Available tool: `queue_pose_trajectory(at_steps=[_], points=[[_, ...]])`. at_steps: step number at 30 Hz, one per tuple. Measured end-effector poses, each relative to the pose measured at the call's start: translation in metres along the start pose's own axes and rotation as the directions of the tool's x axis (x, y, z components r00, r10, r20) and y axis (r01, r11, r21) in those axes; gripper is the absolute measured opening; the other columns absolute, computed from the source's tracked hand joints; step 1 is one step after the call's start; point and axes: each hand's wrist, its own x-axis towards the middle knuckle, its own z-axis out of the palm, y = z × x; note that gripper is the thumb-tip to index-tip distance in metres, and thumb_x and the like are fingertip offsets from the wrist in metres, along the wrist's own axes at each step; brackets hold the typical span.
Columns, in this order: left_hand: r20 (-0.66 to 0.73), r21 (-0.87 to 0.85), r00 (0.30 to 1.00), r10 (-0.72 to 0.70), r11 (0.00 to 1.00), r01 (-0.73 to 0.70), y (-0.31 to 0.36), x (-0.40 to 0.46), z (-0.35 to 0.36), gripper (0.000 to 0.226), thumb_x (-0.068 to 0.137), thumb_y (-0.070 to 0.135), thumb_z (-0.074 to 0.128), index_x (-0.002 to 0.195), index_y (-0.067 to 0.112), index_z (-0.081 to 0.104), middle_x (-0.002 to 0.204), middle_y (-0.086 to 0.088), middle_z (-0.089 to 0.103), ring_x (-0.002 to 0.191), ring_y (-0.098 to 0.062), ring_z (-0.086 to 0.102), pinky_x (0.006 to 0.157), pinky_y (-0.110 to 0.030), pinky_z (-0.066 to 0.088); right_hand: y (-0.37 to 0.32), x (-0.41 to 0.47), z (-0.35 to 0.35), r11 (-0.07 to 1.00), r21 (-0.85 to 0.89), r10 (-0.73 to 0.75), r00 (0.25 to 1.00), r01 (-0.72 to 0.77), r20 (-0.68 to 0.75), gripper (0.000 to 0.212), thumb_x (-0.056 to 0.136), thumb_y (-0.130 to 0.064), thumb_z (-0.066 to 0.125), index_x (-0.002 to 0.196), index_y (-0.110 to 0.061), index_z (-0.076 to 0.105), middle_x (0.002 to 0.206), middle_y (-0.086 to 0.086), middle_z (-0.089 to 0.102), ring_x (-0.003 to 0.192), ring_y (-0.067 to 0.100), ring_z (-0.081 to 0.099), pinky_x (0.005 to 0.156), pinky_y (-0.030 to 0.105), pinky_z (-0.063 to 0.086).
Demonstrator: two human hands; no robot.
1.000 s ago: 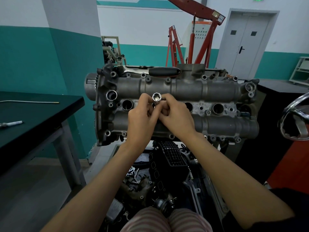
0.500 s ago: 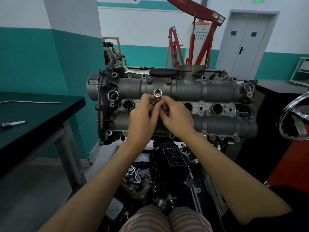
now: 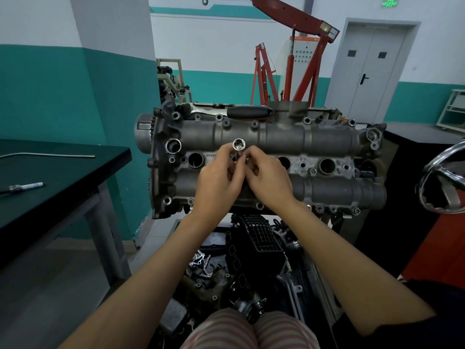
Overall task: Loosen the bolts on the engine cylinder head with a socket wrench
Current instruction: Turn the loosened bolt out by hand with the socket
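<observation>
The grey engine cylinder head (image 3: 327,142) stands on a stand in front of me, with several round wells and small bolts (image 3: 356,210) along its edges. A shiny long socket (image 3: 238,147) sticks up from the middle of the head, its open end facing me. My left hand (image 3: 217,182) and my right hand (image 3: 268,177) both pinch the socket's shaft from either side, fingers curled round it. A wrench with a black handle (image 3: 249,112) lies along the head's far edge.
A dark workbench (image 3: 63,177) stands at the left with a thin metal rod (image 3: 50,154) and a spark plug (image 3: 25,187). A chrome wheel (image 3: 442,182) is at the right. Engine parts (image 3: 251,260) lie below the head. A red engine hoist (image 3: 297,59) stands behind.
Both hands stay on the socket with only a slight shift of the fingers. The view has moved a little.
</observation>
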Motion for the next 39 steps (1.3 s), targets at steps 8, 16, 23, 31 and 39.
queue_pose_trajectory(at_steps=[8, 16, 23, 31, 39], points=[[-0.024, -0.044, 0.998, -0.061, 0.997, 0.060, -0.0011, 0.0028, 0.0005, 0.015, 0.090, 0.018, 0.060, 0.084, 0.014, 0.047, 0.049, 0.003, 0.041, 0.046, -0.009, 0.038, 0.044, -0.017, 0.029, 0.0004, 0.0001, 0.0045, 0.999, -0.024, 0.030, 0.999, -0.030, -0.027, 0.020, 0.087, -0.028, 0.054, 0.106, -0.023, 0.054, 0.059, -0.011, 0.049, 0.056, 0.005, 0.048, 0.050, 0.026, 0.033], [-0.027, -0.055, 0.996, -0.089, 0.995, 0.087, -0.0002, 0.0041, 0.0019, 0.021, 0.090, 0.023, 0.061, 0.085, 0.006, 0.051, 0.050, -0.008, 0.046, 0.045, -0.013, 0.034, 0.044, -0.017, 0.026, 0.0002, 0.0020, 0.0046, 0.998, -0.013, 0.059, 0.998, -0.060, -0.034, 0.009, 0.088, -0.026, 0.053, 0.083, -0.019, 0.049, 0.058, -0.009, 0.046, 0.054, 0.007, 0.045, 0.046, 0.025, 0.029], [-0.020, -0.061, 0.995, -0.096, 0.994, 0.095, -0.0001, 0.0048, 0.0019, 0.022, 0.090, 0.023, 0.061, 0.085, 0.005, 0.051, 0.052, -0.009, 0.047, 0.045, -0.012, 0.035, 0.044, -0.021, 0.030, -0.0007, 0.0014, 0.0047, 0.997, -0.078, -0.004, 1.000, 0.001, -0.028, 0.010, 0.089, -0.020, 0.052, 0.089, -0.011, 0.053, 0.064, -0.001, 0.055, 0.058, 0.019, 0.051, 0.048, 0.031, 0.033], [-0.045, -0.087, 0.988, -0.151, 0.985, 0.147, -0.0009, 0.0045, 0.0049, 0.022, 0.088, 0.026, 0.063, 0.083, 0.010, 0.049, 0.052, -0.006, 0.049, 0.045, -0.007, 0.038, 0.044, -0.016, 0.031, -0.0005, 0.0007, 0.0048, 0.992, -0.120, -0.034, 0.999, 0.033, -0.004, 0.013, 0.089, -0.020, 0.049, 0.099, -0.015, 0.055, 0.067, -0.001, 0.056, 0.063, 0.021, 0.055, 0.052, 0.031, 0.035], [-0.015, -0.014, 1.000, 0.008, 1.000, -0.009, -0.0028, -0.0004, -0.0010, 0.013, 0.092, 0.016, 0.056, 0.103, 0.010, 0.058, 0.053, 0.001, 0.052, 0.051, -0.016, 0.048, 0.046, -0.017, 0.034, -0.0007, -0.0010, 0.0054, 0.989, -0.126, -0.076, 0.997, 0.071, -0.033, 0.022, 0.091, -0.021, 0.045, 0.108, -0.015, 0.058, 0.070, 0.000, 0.061, 0.064, 0.023, 0.058, 0.052, 0.030, 0.036]])
